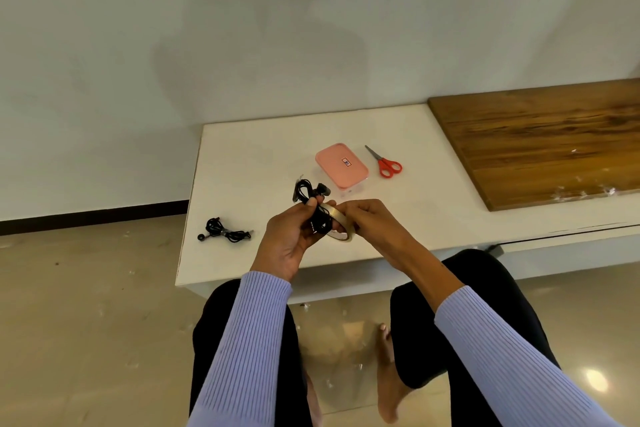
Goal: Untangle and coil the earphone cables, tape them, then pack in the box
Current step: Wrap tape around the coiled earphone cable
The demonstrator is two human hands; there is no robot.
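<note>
Black earphones (309,193) are being gripped in the left hand (290,238) above the counter (263,149), coil standing upright. Tape (337,220) is being pinched by the right hand (372,218), touching the coil's right side, nearer for wrapping.

Left grip (294,236) and right grip (367,218) meet, fingers seemingly curled.

2 earphone bundles (227,231) (309,193) (1 held), 1 tape roll (341,222), 1 box (341,166), 1 scissors (385,162).
</note>
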